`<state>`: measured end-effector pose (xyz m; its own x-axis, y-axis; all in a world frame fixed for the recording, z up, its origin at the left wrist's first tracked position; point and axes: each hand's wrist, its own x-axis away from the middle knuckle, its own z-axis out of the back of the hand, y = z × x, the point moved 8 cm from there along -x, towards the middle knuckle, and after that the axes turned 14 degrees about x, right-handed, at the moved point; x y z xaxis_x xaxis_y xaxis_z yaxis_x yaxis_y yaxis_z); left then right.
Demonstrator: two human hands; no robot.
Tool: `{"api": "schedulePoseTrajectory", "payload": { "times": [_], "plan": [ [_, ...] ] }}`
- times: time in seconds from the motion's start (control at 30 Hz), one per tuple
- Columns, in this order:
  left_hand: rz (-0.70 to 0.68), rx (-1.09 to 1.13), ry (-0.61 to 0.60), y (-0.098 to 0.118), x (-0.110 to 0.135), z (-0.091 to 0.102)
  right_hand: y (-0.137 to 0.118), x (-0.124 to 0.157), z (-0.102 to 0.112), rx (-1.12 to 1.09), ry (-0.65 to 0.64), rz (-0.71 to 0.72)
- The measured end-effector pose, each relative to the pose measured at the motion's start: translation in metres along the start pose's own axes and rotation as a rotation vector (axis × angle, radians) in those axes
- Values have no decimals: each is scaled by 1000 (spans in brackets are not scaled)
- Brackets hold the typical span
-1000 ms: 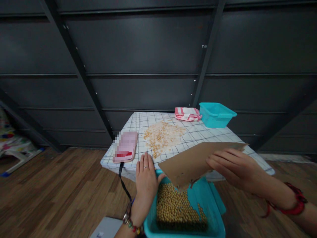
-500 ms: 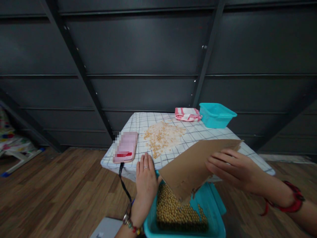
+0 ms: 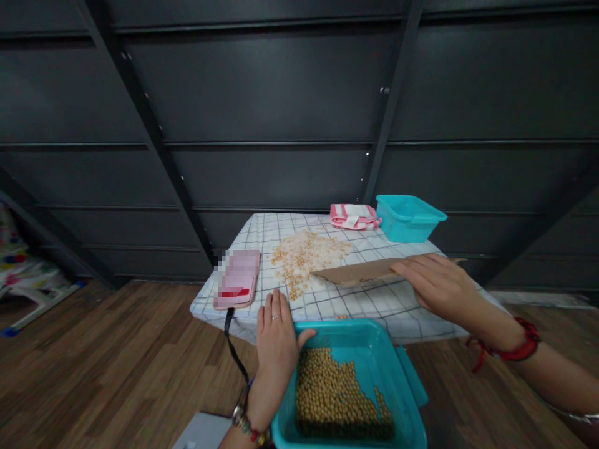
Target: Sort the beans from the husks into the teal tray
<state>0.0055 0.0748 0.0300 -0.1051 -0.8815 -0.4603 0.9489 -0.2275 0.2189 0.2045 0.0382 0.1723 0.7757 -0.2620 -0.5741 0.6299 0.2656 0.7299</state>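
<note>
A flat piece of brown cardboard [image 3: 358, 272] is held by its right part in my right hand [image 3: 433, 280], fingers closed on it. It hangs almost edge-on over the checked cloth. My left hand [image 3: 277, 337] lies with fingers stretched out at the table's front edge, its thumb reaching over the left rim of a turquoise tub [image 3: 374, 349]. Inside that tub is a heap of round, yellowish beans [image 3: 332, 390]. More beans, mixed with white grains [image 3: 304, 255], are spread on the table, left of the cardboard's tip. A few beans lie just behind the tub's far rim.
The table [image 3: 369, 305] has a white checked cloth. At its back stand a folded pink-striped towel [image 3: 354, 216] and a second turquoise tub [image 3: 409, 221]. A pink phone case [image 3: 238, 277] with a black strap [image 3: 234, 349] lies left. A dark panelled wall [image 3: 281, 93] rises behind.
My right hand has lifted the cardboard up and away from the tub, turning it nearly level above the cloth. The tub's beans are now uncovered. My left hand has stayed in place.
</note>
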Motion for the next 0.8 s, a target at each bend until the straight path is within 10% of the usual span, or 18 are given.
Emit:
{"api": "schedulePoseTrajectory", "payload": {
  "times": [0.8],
  "plan": [
    [56, -74, -51, 7, -2, 1, -3, 34, 27, -72, -165, 57]
  ]
}}
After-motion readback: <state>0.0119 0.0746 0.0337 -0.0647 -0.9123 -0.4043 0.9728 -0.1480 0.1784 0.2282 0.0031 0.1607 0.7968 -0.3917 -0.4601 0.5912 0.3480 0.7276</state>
